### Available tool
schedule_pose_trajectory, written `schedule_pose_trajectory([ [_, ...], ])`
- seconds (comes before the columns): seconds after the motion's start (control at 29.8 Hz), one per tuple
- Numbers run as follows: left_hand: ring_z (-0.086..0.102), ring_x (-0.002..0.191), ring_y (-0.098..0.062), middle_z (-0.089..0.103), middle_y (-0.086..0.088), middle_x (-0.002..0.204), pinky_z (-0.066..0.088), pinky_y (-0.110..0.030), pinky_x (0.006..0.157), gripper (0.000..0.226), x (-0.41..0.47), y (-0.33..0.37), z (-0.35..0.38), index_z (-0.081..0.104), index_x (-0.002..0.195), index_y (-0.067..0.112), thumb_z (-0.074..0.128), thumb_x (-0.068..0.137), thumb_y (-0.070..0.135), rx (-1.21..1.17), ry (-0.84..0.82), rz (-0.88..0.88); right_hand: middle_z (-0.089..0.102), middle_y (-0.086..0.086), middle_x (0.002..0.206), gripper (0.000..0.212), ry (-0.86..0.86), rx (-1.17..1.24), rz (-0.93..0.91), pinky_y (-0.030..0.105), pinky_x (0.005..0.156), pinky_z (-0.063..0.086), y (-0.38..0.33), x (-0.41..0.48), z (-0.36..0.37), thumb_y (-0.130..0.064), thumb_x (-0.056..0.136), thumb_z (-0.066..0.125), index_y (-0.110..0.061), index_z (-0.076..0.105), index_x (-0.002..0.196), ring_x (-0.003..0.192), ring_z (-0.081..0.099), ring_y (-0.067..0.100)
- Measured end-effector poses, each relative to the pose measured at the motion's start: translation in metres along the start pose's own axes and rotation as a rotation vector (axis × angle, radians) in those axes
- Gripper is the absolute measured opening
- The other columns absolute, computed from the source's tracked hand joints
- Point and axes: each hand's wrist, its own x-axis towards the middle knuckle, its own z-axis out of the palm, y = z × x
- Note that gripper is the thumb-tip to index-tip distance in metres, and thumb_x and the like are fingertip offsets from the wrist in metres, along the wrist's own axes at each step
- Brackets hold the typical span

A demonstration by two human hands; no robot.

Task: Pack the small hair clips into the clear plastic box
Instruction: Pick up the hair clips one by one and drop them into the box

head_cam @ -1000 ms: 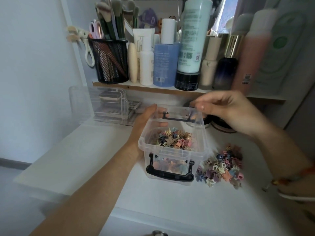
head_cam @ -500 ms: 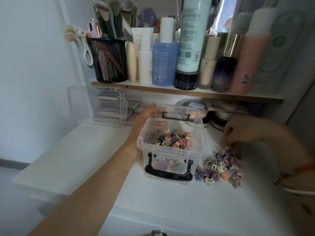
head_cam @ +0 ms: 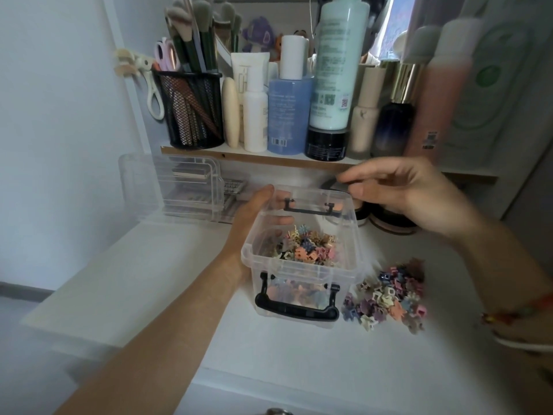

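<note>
View from a head camera looking down at a white counter (head_cam: 269, 354). A small clear plastic box (head_cam: 302, 272) with no lid on stands in the middle, a black handle (head_cam: 296, 310) on its near wall. A heap of small hair clips in the box (head_cam: 308, 247), in pastel pink, blue, purple and cream, covers its floor.

The left hand (head_cam: 251, 211) grips the box from its left side. The thumb lies along the far left corner of the rim, and the fingers curl round the far wall, where they show through the plastic.

The right hand (head_cam: 413, 190) hovers above the far right corner of the box, clear of the rim. Its fingers point left, drawn close together over the thumb. The hand is blurred, so it cannot be told whether it pinches a clip. A beaded bracelet (head_cam: 514, 313) circles that wrist.

A loose pile of hair clips (head_cam: 389, 298) lies on the counter just beside the box's right wall, below the right hand.

Behind, a shelf (head_cam: 269, 155) carries cosmetic bottles and a black mesh cup (head_cam: 194, 109) of makeup brushes.
</note>
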Motion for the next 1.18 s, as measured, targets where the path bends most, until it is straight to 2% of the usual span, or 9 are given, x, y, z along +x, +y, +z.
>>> schedule_pose_trajectory([
  [0.1,0.058,0.053,-0.011,0.063,-0.001,0.071,0.043,-0.013,0.042,0.035,-0.002,0.0,0.001,0.062,0.086,0.016,0.04,0.092,0.042,-0.009,-0.004,0.014,0.063,-0.01,0.068,0.018,-0.045,-0.4,0.169,0.0,0.056,0.038,0.017,0.001,-0.023,0.002,0.077,0.064,-0.017,0.066,0.076,0.061,0.057,-0.006],
  [0.2,0.055,0.052,-0.01,0.061,0.0,0.069,0.04,-0.012,0.041,0.034,-0.002,0.001,0.001,0.061,0.083,0.016,0.04,0.092,0.041,-0.027,-0.012,0.017,0.065,0.002,0.082,0.033,-0.349,-0.773,0.463,0.012,0.061,0.043,0.038,-0.002,-0.04,0.007,0.077,0.059,-0.025,0.06,0.068,0.075,0.061,0.013],
  [0.3,0.054,0.052,-0.01,0.062,0.003,0.064,0.038,-0.011,0.038,0.033,-0.002,0.001,0.002,0.061,0.082,0.017,0.04,0.093,0.041,-0.008,-0.003,0.016,0.065,0.003,0.081,0.031,-0.484,-0.737,0.703,0.017,0.046,0.044,0.044,-0.007,-0.044,0.008,0.079,0.055,-0.021,0.06,0.072,0.058,0.06,0.01],
  [0.44,0.051,0.06,-0.013,0.063,0.002,0.067,0.038,-0.017,0.044,0.034,0.0,0.0,0.0,0.062,0.082,0.018,0.039,0.093,0.042,0.01,-0.003,0.023,0.065,0.007,0.07,0.026,-0.45,-0.639,0.765,0.017,0.041,0.046,0.046,-0.007,-0.043,0.01,0.079,0.056,-0.014,0.061,0.071,0.041,0.059,0.006],
  [0.6,0.052,0.06,-0.014,0.063,-0.001,0.072,0.04,-0.014,0.041,0.035,0.002,-0.002,-0.002,0.063,0.084,0.018,0.04,0.092,0.043,0.011,-0.012,0.027,0.063,0.004,0.055,0.024,-0.183,-0.618,0.59,0.016,0.045,0.047,0.052,-0.001,-0.042,0.014,0.073,0.06,-0.008,0.066,0.065,0.046,0.057,0.009],
  [0.71,0.054,0.063,-0.015,0.064,0.0,0.072,0.041,-0.019,0.048,0.035,0.003,-0.003,-0.002,0.064,0.084,0.019,0.04,0.091,0.044,0.032,-0.003,0.029,0.064,0.0,0.052,0.02,0.054,-0.251,0.298,0.008,0.048,0.046,0.035,0.003,-0.034,0.012,0.073,0.064,-0.007,0.066,0.069,0.045,0.059,0.003],
  [0.87,0.053,0.062,-0.015,0.062,-0.004,0.076,0.04,-0.023,0.053,0.035,0.004,-0.004,-0.003,0.064,0.084,0.019,0.041,0.091,0.044,0.024,0.006,0.027,0.074,0.002,0.083,0.029,-0.17,0.389,0.058,0.02,0.064,0.057,-0.001,-0.005,-0.006,-0.014,0.054,0.068,-0.014,0.074,0.082,0.064,0.07,0.013],
  [1.04,0.054,0.058,-0.012,0.061,-0.002,0.074,0.043,-0.018,0.047,0.033,0.0,-0.001,0.0,0.06,0.084,0.015,0.038,0.093,0.039,-0.008,-0.016,0.04,0.067,-0.008,0.063,0.023,-0.02,-0.162,0.14,0.009,0.045,0.044,0.009,-0.002,-0.02,0.002,0.076,0.063,-0.017,0.064,0.087,0.046,0.054,0.001],
  [1.18,0.058,0.052,-0.007,0.064,0.005,0.068,0.042,-0.016,0.045,0.033,0.0,0.0,0.002,0.06,0.083,0.015,0.038,0.094,0.037,-0.006,-0.018,0.058,0.066,0.015,0.084,0.025,-0.313,-0.674,0.534,0.017,0.047,0.044,0.035,-0.005,-0.037,0.011,0.078,0.053,-0.01,0.066,0.085,0.055,0.054,0.012],
])
